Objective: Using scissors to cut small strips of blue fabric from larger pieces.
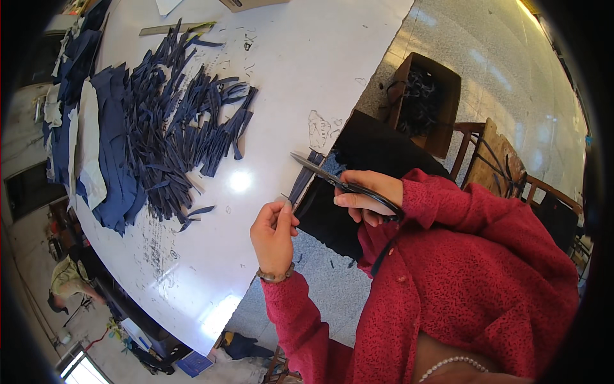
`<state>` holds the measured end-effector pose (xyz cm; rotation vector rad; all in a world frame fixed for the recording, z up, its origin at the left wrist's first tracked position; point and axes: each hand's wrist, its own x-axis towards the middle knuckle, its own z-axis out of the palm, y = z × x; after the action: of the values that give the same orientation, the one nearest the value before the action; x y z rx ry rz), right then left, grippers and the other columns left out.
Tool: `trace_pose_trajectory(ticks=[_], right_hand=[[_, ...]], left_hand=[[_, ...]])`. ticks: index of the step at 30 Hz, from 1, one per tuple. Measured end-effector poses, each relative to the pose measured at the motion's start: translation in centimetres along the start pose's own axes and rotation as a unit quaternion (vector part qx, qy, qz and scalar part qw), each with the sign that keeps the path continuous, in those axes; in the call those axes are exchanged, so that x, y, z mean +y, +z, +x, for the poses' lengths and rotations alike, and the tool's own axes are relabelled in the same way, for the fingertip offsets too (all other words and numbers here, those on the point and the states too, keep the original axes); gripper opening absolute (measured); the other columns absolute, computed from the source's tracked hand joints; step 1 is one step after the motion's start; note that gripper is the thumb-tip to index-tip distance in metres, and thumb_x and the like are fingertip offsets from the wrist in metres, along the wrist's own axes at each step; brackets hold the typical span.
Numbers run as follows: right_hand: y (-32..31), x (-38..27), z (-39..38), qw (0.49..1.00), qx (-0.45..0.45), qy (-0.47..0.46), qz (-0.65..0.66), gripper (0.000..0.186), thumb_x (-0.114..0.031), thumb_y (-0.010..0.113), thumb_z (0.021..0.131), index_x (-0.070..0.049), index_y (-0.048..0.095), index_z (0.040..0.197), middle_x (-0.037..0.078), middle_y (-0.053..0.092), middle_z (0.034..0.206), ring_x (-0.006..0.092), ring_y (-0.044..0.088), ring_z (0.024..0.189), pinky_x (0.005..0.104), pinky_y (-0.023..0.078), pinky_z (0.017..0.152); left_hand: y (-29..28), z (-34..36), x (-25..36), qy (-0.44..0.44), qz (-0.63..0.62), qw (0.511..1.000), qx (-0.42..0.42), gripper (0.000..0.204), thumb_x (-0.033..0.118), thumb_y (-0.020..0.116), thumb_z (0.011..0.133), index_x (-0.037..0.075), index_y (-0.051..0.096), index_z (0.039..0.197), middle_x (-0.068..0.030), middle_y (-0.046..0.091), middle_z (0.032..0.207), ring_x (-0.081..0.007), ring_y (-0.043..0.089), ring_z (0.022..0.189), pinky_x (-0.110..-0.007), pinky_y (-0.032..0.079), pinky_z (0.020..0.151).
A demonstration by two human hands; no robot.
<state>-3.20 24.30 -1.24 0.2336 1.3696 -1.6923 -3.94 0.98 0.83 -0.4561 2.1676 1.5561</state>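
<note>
My right hand is wrapped round the black handles of a pair of scissors, whose blades point left over the table's edge. Beneath the blades lies a narrow bundle of dark navy fabric strips. My left hand pinches the near end of these strips between thumb and fingers. I cannot tell whether the blades touch the cloth. Further left on the white table spreads a big heap of cut navy strips.
Wider navy cloth pieces lie at the table's left, with white paper on them. A ruler rests behind the heap. Black cloth hangs beside the table's right edge, near a cardboard box of dark scraps. Another person is at the far lower left.
</note>
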Motion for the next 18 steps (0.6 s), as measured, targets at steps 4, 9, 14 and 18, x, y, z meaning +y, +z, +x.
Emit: trace_pose_trajectory(ticks=[4,9,14,18], right_hand=[[0.04,-0.16,-0.01,1.000,0.004,0.006,-0.002,0.029,-0.031,0.055,0.095,-0.003,0.049,0.102,0.006,0.058,0.066,0.0098,0.054,0.045,0.0218,0.043,0.040],[0.10,0.05,0.08,1.000,0.009,-0.002,0.003,0.029,-0.031,0.056,0.095,-0.004,0.049,0.103,0.006,0.058,0.067,0.0094,0.053,0.044,0.0214,0.041,0.039],[0.27,-0.18,0.01,1.000,0.011,-0.005,-0.008,0.027,-0.029,0.055,0.095,-0.005,0.048,0.103,0.007,0.058,0.066,0.0094,0.053,0.044,0.0212,0.041,0.040],[0.52,-0.34,-0.07,1.000,0.008,-0.011,-0.010,0.032,-0.034,0.055,0.095,-0.004,0.047,0.104,0.006,0.058,0.067,0.0088,0.052,0.044,0.0211,0.040,0.040]], left_hand=[[-0.07,0.10,-0.41,0.009,0.000,1.000,-0.005,0.012,0.010,0.057,0.093,-0.001,0.061,0.094,-0.0030,0.060,0.069,-0.0063,0.051,0.057,-0.019,0.040,0.051],[-0.04,0.02,-0.18,0.007,0.002,1.000,-0.009,0.012,0.009,0.056,0.093,-0.002,0.061,0.095,-0.0031,0.060,0.070,-0.0069,0.053,0.059,-0.020,0.043,0.053],[-0.21,0.12,-0.25,-0.002,-0.013,1.000,-0.007,0.012,0.009,0.056,0.093,-0.002,0.061,0.094,-0.0035,0.060,0.070,-0.0076,0.055,0.059,-0.020,0.044,0.054],[-0.49,0.01,-0.12,-0.009,-0.004,1.000,-0.003,0.012,0.009,0.057,0.092,-0.002,0.061,0.093,-0.0038,0.061,0.069,-0.0079,0.055,0.058,-0.021,0.045,0.053]])
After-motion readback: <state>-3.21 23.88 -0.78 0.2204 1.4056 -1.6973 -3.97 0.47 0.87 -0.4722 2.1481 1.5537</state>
